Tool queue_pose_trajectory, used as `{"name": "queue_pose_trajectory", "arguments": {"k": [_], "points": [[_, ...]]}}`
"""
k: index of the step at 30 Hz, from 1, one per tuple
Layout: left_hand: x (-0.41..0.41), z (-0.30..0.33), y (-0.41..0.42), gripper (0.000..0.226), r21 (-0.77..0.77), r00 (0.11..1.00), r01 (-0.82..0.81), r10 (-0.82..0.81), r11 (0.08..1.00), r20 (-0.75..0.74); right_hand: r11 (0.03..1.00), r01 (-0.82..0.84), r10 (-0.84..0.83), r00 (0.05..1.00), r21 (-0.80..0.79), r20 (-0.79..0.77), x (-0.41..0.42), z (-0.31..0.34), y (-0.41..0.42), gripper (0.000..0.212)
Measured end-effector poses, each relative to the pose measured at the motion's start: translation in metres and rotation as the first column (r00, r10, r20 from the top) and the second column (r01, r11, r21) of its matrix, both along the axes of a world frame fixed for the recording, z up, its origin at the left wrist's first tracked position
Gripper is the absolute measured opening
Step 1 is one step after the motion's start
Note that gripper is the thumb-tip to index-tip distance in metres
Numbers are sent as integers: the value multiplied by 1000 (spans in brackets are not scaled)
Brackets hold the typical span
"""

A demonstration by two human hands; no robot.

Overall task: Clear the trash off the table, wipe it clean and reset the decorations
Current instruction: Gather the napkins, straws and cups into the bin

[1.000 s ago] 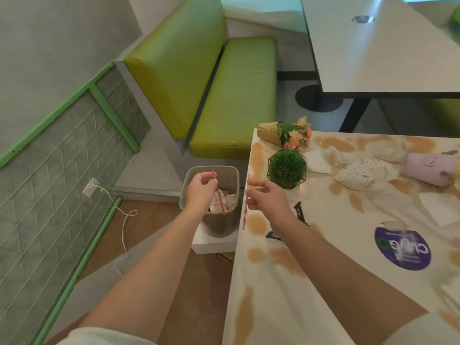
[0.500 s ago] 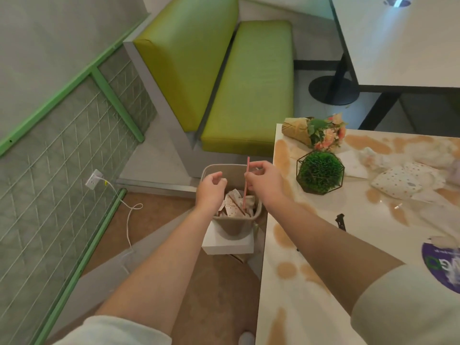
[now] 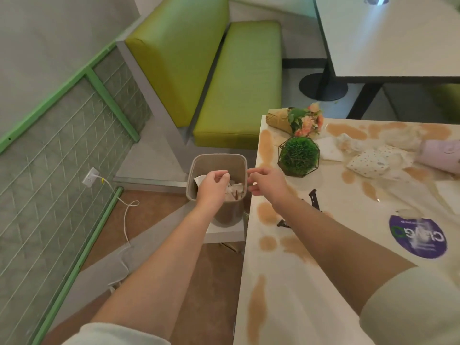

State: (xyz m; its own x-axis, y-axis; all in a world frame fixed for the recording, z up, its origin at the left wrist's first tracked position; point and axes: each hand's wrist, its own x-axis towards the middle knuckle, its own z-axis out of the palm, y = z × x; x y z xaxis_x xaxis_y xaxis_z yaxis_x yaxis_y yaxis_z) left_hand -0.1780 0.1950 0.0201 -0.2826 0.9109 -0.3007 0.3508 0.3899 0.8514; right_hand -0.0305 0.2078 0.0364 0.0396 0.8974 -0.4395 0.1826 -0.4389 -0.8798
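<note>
A grey trash bin (image 3: 199, 168) stands on the floor at the table's left edge, with crumpled paper and a reddish straw inside. My left hand (image 3: 214, 188) hovers over the bin, fingers loosely curled, holding nothing. My right hand (image 3: 267, 184) is at the bin's right rim, fingers relaxed and empty. The white table (image 3: 298, 282) is smeared with brown stains. On it lie crumpled napkins (image 3: 371, 161), a pink cup (image 3: 440, 156) on its side, a green ball plant (image 3: 298, 155) in a wire frame and a small flower bouquet (image 3: 298, 120).
A green bench (image 3: 239, 78) stands behind the bin. A second white table (image 3: 388, 33) is at the back right. A purple round sticker (image 3: 418, 239) is on the table. A small black ornament (image 3: 313, 197) lies by my right forearm. A wall socket with a cable (image 3: 90, 176) is on the left.
Each hand held a red straw; the left one dropped first, then the right. Both straws are now in the bin and both hands are empty.
</note>
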Motion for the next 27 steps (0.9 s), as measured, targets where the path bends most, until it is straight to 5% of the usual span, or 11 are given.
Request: {"name": "queue_pose_trajectory", "arguments": {"k": [14,27], "points": [[198,18,-126,20,-19,966,257,-255,966,47,989,145,-148,979,35,137,206,13,-184,19],[348,-20,-246,13,-144,836,545,-548,826,16,942,334,-333,912,37,238,346,-31,-340,21]]}}
